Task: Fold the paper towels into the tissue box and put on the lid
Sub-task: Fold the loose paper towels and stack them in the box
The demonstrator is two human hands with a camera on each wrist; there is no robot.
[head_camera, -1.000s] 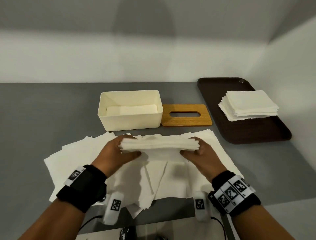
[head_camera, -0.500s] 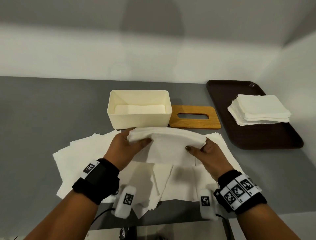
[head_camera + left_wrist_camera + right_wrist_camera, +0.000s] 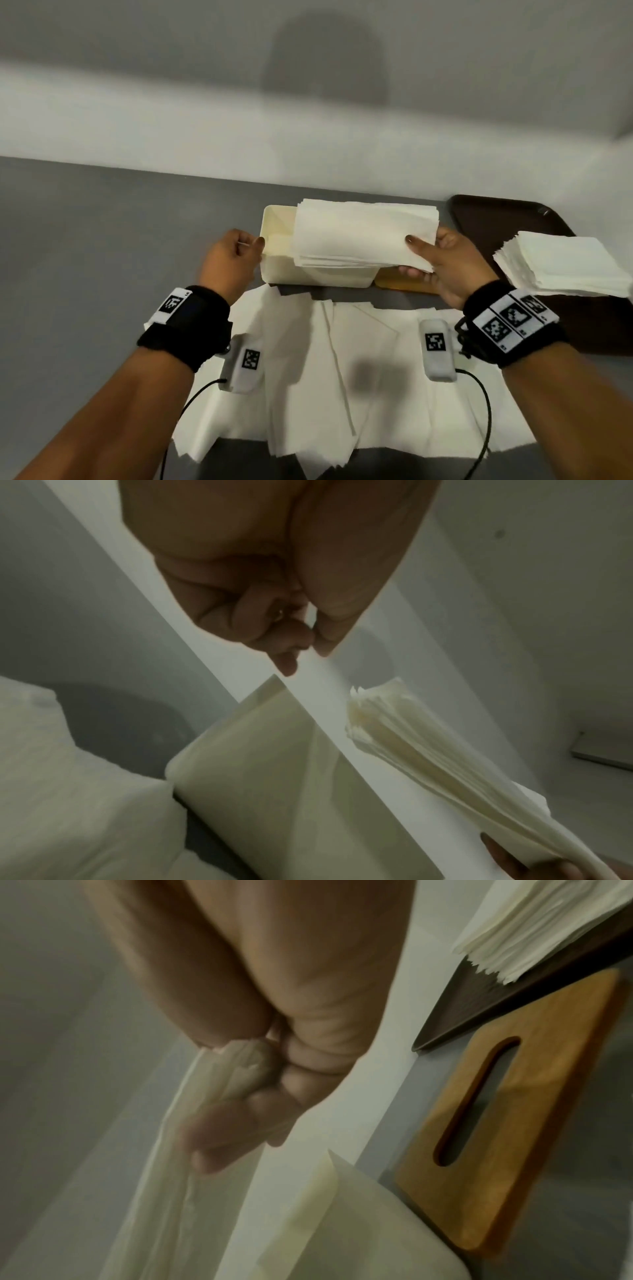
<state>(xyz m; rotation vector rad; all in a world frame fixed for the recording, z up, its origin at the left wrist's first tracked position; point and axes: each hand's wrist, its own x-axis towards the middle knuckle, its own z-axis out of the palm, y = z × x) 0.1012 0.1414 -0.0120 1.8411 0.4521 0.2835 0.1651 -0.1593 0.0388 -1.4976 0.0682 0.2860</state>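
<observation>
My right hand (image 3: 416, 255) grips the right end of a folded stack of paper towels (image 3: 363, 236), thumb on top and fingers underneath. The stack hangs level just above the open cream tissue box (image 3: 279, 270) and covers most of its opening. At the box's left end my left hand (image 3: 248, 245) has its fingers curled and holds nothing; whether it touches the box is unclear. In the left wrist view the thumb meets the curled fingers (image 3: 291, 642) above the box corner (image 3: 257, 750). The wooden slotted lid (image 3: 514, 1110) lies flat to the right of the box.
Several loose unfolded paper towels (image 3: 342, 359) are spread on the grey table in front of the box. A dark brown tray (image 3: 507, 212) at the right carries another stack of square towels (image 3: 561, 263). A white wall runs close behind.
Both hands lifted the folded stack off the spread towels and carried it forward over the box. My left hand has let go and now sits by the box's left end.
</observation>
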